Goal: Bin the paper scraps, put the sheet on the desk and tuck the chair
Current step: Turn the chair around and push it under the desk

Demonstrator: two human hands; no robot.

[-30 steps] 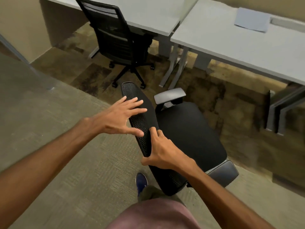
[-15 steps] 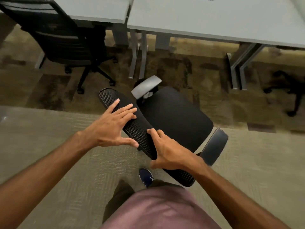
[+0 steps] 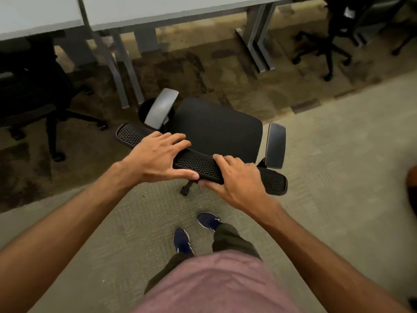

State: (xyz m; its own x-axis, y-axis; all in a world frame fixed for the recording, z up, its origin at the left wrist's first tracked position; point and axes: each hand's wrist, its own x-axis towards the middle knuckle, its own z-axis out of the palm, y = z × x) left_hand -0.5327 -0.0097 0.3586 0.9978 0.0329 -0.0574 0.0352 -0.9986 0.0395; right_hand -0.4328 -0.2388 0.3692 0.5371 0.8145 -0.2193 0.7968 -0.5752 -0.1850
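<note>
A black office chair (image 3: 216,129) with grey armrests stands in front of me, its seat facing the grey desk (image 3: 171,7) ahead. I look down on the top edge of its mesh backrest (image 3: 198,163). My left hand (image 3: 158,157) clasps that edge left of centre, fingers over the front and thumb behind. My right hand (image 3: 234,177) grips the same edge right of centre. The chair is short of the desk, with bare carpet between them. The desk top is mostly cut off by the frame; no sheet or paper scraps are visible.
Grey desk legs (image 3: 257,39) stand at either side of the knee space ahead. A second black chair (image 3: 36,91) sits at the left desk and a third chair (image 3: 334,41) at the upper right. My feet (image 3: 182,240) are just behind the chair.
The chair has swivelled so its backrest now runs across my view and its seat faces the desk. Both hands stayed on the backrest top and closed round it. The desk edge is nearer.
</note>
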